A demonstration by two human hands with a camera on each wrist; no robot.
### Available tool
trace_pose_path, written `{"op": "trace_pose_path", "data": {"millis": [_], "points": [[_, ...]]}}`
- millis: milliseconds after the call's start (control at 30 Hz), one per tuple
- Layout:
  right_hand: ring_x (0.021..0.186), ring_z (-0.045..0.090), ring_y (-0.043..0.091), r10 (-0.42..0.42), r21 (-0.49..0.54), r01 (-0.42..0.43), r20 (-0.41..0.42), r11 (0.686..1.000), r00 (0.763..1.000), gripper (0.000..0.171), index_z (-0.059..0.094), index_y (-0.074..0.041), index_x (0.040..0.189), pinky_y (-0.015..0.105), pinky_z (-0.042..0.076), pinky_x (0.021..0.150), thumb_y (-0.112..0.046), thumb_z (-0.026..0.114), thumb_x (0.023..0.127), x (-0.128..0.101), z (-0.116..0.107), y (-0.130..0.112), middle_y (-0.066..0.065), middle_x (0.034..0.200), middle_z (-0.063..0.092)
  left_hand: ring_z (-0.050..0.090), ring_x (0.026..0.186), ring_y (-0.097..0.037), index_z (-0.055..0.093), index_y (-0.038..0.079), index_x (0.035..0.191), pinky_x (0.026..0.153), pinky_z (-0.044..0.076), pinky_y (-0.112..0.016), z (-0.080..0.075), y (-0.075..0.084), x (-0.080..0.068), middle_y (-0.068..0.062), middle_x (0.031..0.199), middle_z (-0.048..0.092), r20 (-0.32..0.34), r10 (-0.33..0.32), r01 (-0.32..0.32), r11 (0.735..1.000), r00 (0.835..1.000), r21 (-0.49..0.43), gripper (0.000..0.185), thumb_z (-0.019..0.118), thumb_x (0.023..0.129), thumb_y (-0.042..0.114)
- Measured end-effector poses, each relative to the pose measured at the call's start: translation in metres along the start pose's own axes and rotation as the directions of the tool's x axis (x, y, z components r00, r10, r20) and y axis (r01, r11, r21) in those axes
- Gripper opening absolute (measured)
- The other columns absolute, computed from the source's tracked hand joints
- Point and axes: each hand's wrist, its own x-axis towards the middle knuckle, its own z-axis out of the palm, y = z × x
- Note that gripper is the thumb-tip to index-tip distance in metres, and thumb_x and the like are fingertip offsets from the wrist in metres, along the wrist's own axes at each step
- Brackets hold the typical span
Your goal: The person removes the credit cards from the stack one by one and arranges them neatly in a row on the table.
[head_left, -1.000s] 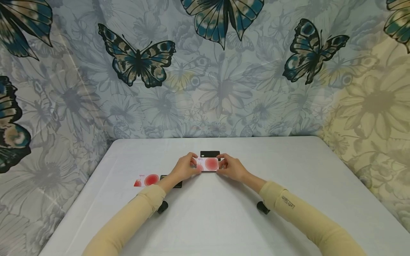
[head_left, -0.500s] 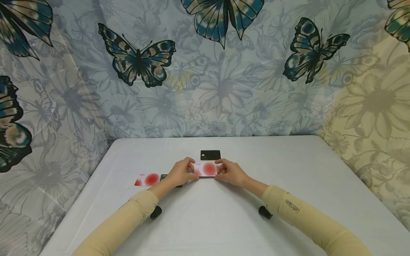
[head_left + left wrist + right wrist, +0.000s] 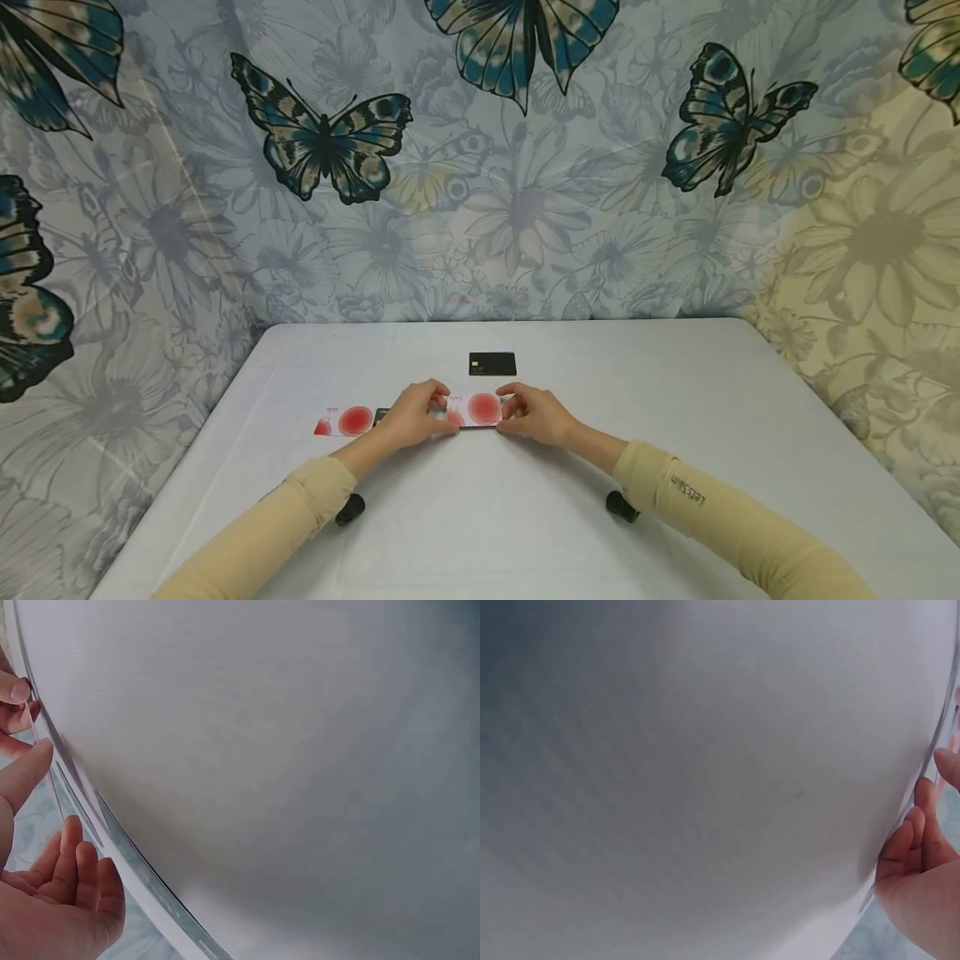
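Observation:
A white card with red circles (image 3: 474, 410) is held level near the middle of the table, a dark line showing along its near edge. My left hand (image 3: 414, 414) pinches its left end between thumb and fingers. At the right end, my right hand (image 3: 542, 415) pinches it in the same way. Seen edge-on in the left wrist view, the card (image 3: 56, 796) is a thin line between the fingers. Beyond the hands lies a black card (image 3: 492, 364) with a small chip and pale lettering. The right wrist view shows the right hand (image 3: 922, 862) at its edge.
Left of the left hand, another white card with red circles (image 3: 345, 421) lies flat. A black card (image 3: 380, 415) beside it is mostly covered by that hand. The white table (image 3: 675, 392) ends at a butterfly-patterned backdrop (image 3: 525, 250). A dark object (image 3: 622, 506) shows beneath each forearm.
Both hands have drawn the white card nearer and slightly left. The black card behind it, partly covered before, is now fully visible. The left hand covers more of the black card on the left.

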Motion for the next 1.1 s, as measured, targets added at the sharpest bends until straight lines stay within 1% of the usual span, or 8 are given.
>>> {"op": "trace_pose_path", "data": {"millis": [167,233,433,600,767,900,1000,1100], "points": [[0.068,0.052,0.009,0.007,-0.003,-0.007,0.019,1.000,1.000,0.049,0.058,-0.003,0.124,0.022,0.043,0.062,-0.014,0.079,0.082,-0.001,0.003,-0.002,-0.006,0.082,0.064,0.053,0.091,-0.022,0.061,0.001,0.109,0.085,0.045,-0.039,0.000,-0.006,-0.005,-0.003,0.092,0.059,0.006,0.028,-0.028,0.999,1.000,0.028,0.048,0.087,0.072,0.019],[0.068,0.051,0.010,0.005,0.002,-0.005,0.024,1.000,1.000,0.048,0.058,-0.003,0.123,0.022,0.043,0.061,-0.014,0.079,0.082,-0.002,0.004,-0.003,-0.005,0.082,0.064,0.052,0.091,-0.021,0.062,0.001,0.110,0.085,0.045,-0.038,-0.001,-0.008,-0.006,-0.003,0.093,0.059,0.014,0.030,-0.030,0.999,0.999,0.038,0.049,0.087,0.073,0.020],[0.066,0.050,0.008,-0.014,-0.012,0.015,0.027,1.000,1.000,0.046,0.059,-0.003,0.122,0.022,0.042,0.060,-0.014,0.079,0.082,-0.003,0.006,-0.007,-0.005,0.082,0.063,0.048,0.099,-0.022,0.063,0.005,0.112,0.088,0.043,-0.040,-0.006,-0.009,-0.009,-0.002,0.098,0.058,0.036,-0.003,0.001,0.998,0.999,0.057,0.050,0.087,0.073,0.025],[0.064,0.048,0.009,-0.044,-0.045,0.046,0.036,0.998,0.998,0.045,0.059,-0.003,0.121,0.023,0.041,0.060,-0.016,0.079,0.082,-0.003,0.008,-0.011,-0.004,0.081,0.062,0.046,0.106,-0.025,0.064,0.007,0.112,0.091,0.042,-0.041,-0.008,-0.013,-0.012,-0.003,0.105,0.060,0.044,-0.007,0.003,0.996,0.999,0.093,0.049,0.087,0.073,0.028],[0.070,0.047,0.012,-0.054,-0.090,0.057,0.044,0.994,0.998,0.044,0.062,-0.005,0.119,0.025,0.039,0.065,-0.021,0.080,0.082,-0.003,0.010,-0.014,-0.003,0.083,0.062,0.046,0.106,-0.026,0.066,0.007,0.112,0.091,0.041,-0.043,-0.011,-0.016,-0.016,-0.006,0.109,0.061,0.041,0.009,-0.014,0.993,0.999,0.114,0.050,0.087,0.072,0.028],[0.077,0.049,0.018,-0.089,-0.120,0.093,0.037,0.988,0.995,0.044,0.064,-0.005,0.117,0.028,0.039,0.071,-0.022,0.081,0.080,-0.001,0.012,-0.014,0.000,0.084,0.061,0.046,0.106,-0.026,0.066,0.009,0.111,0.091,0.041,-0.043,-0.013,-0.018,-0.018,-0.006,0.111,0.061,0.046,0.006,-0.012,0.993,0.999,0.116,0.049,0.087,0.072,0.029],[0.078,0.050,0.021,-0.125,-0.138,0.129,0.032,0.982,0.992,0.043,0.065,-0.004,0.115,0.030,0.038,0.073,-0.021,0.082,0.079,-0.001,0.014,-0.015,0.001,0.084,0.061,0.045,0.106,-0.025,0.066,0.009,0.111,0.090,0.040,-0.044,-0.013,-0.021,-0.018,-0.006,0.112,0.060,0.057,0.002,-0.009,0.993,0.998,0.118,0.049,0.087,0.072,0.030],[0.078,0.049,0.021,-0.138,-0.149,0.141,0.031,0.979,0.990,0.042,0.066,-0.003,0.114,0.030,0.038,0.073,-0.021,0.082,0.079,0.000,0.015,-0.015,0.001,0.084,0.060,0.044,0.107,-0.026,0.066,0.010,0.111,0.089,0.040,-0.044,-0.014,-0.022,-0.019,-0.007,0.114,0.059,0.068,-0.001,-0.007,0.993,0.998,0.121,0.049,0.086,0.072,0.031]]}}
